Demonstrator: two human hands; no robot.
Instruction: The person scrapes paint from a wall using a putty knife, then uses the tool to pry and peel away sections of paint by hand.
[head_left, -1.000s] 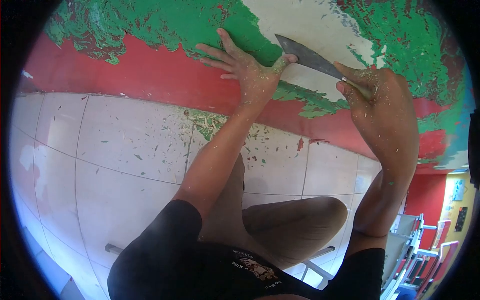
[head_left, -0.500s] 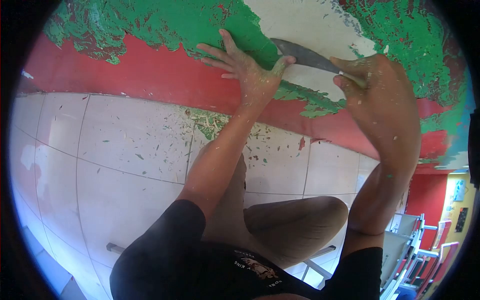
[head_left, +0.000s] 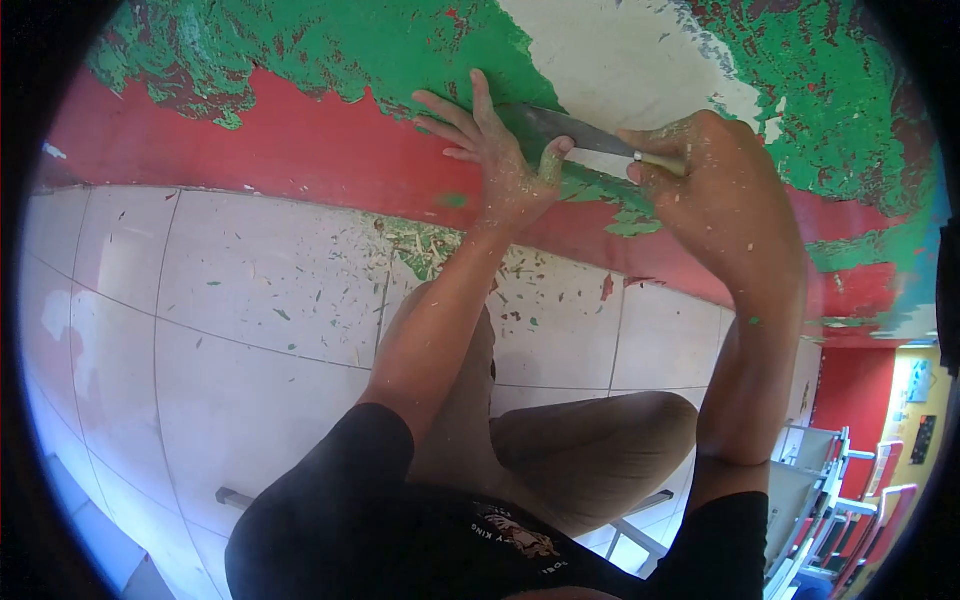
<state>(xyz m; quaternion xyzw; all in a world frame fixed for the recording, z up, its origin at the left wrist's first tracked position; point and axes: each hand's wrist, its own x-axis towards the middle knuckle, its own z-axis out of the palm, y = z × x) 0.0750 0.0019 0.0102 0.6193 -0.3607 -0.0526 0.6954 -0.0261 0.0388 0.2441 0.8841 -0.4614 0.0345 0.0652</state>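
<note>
My right hand (head_left: 715, 190) is closed around the pale handle of a knife (head_left: 590, 137). Its broad dark blade points left and lies along green paint (head_left: 370, 50), at the border of a bare pale patch (head_left: 620, 70) on the wall. The blade's tip reaches close to my left hand (head_left: 505, 165). That hand rests against the wall with its fingers spread, and its thumb lies on or just beside the blade; exact contact is hard to see. Below the blade hangs a ragged strip of green paint (head_left: 610, 195) over red paint (head_left: 330, 140).
White floor tiles (head_left: 250, 400) below the wall carry scattered paint flakes (head_left: 420, 245). My bent knee (head_left: 640, 425) is under my arms. Metal-framed furniture (head_left: 840, 500) stands at the lower right, near a red wall section (head_left: 855, 410).
My right hand and the knife have moved left and slightly down along the wall. My left hand has shifted a little. A blurred green flake now shows below my left hand.
</note>
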